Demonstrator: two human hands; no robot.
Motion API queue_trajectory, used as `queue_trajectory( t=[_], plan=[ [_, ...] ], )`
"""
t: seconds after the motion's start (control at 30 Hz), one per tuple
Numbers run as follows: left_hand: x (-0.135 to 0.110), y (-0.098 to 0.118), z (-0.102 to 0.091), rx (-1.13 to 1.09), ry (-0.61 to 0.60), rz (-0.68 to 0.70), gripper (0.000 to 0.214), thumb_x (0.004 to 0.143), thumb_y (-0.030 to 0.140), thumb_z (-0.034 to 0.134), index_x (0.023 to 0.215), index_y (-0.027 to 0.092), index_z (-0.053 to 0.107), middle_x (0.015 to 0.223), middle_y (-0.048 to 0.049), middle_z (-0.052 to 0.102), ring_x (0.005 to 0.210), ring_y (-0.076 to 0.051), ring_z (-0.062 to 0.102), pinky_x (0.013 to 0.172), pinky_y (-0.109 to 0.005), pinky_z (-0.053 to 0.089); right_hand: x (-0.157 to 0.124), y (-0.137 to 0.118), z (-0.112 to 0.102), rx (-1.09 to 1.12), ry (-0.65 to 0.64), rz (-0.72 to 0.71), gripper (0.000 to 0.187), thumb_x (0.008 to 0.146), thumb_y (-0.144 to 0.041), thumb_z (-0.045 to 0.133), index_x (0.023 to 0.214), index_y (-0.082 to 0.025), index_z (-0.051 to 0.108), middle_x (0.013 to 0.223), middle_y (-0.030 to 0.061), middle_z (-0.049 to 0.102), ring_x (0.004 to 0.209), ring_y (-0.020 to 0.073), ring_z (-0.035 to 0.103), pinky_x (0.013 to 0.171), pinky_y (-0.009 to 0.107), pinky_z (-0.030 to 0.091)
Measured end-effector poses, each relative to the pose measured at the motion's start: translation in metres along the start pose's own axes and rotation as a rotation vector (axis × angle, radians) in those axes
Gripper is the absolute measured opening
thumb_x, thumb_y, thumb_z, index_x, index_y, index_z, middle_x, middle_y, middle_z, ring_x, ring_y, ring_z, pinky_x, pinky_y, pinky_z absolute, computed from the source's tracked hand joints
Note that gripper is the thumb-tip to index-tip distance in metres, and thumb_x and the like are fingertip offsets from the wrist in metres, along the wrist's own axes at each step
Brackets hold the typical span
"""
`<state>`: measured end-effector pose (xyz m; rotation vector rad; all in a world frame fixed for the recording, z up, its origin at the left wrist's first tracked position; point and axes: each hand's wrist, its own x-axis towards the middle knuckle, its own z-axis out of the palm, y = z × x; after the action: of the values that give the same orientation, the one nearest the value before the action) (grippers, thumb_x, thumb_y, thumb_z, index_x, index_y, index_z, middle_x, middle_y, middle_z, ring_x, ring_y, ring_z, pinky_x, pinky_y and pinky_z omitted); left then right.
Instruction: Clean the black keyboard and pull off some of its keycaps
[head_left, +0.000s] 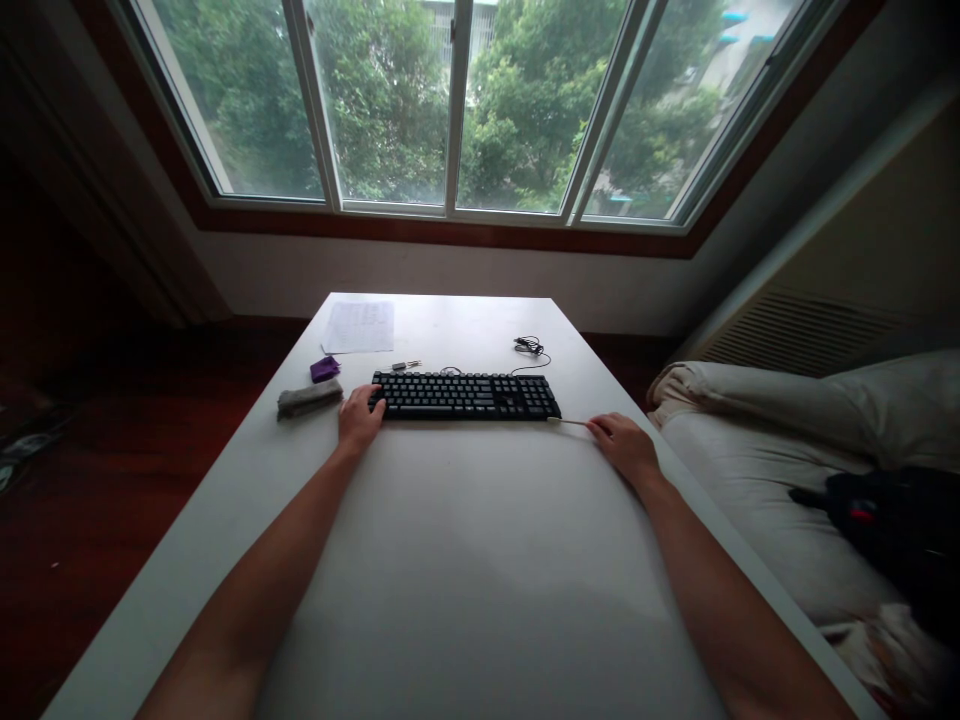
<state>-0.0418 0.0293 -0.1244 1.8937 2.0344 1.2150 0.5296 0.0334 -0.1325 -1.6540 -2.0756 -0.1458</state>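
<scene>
A black keyboard (465, 396) lies flat on the white table, its keys facing up. My left hand (361, 416) grips its left end, with the fingers over the edge and the thumb at the front corner. To the right of the keyboard, my right hand (621, 442) is closed on a thin pale stick with a white tip, which looks like a cotton swab (570, 421). Its tip reaches the keyboard's front right corner; whether it touches the keys I cannot tell. Behind the keyboard lies its coiled black cable (529, 347).
On the white table (465, 560), a folded grey cloth (309, 398) and a small purple packet (325, 369) lie left of my left hand. Behind are a printed sheet (358, 327) and a small tool-like item (406, 366). A bed (735, 470) stands along the right side.
</scene>
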Motion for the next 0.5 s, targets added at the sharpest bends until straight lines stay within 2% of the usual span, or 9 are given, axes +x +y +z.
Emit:
queue_trajectory(
  t=[0.13, 0.5],
  plan=[
    [0.000, -0.001, 0.001, 0.001, 0.007, 0.009, 0.034, 0.091, 0.031, 0.056, 0.123, 0.022, 0.066, 0.131, -0.0096, 0.065, 0.125, -0.027, 0.058, 0.111, -0.043, 0.044, 0.000, -0.007, -0.001, -0.018, -0.010, 0.006, 0.032, 0.098, -0.048, 0.050, 0.095, -0.024, 0.071, 0.097, 0.0080, 0.069, 0.090, 0.0247, 0.061, 0.077, 0.036, 0.045],
    [0.000, -0.001, 0.003, 0.020, 0.013, 0.004, 0.034, 0.092, 0.031, 0.055, 0.123, 0.023, 0.066, 0.130, -0.0089, 0.066, 0.125, -0.026, 0.058, 0.112, -0.042, 0.043, 0.004, -0.033, -0.001, 0.103, -0.024, -0.119, 0.034, 0.101, -0.046, 0.047, 0.103, -0.022, 0.072, 0.099, 0.0090, 0.068, 0.093, 0.0233, 0.063, 0.085, 0.034, 0.048]
  ],
)
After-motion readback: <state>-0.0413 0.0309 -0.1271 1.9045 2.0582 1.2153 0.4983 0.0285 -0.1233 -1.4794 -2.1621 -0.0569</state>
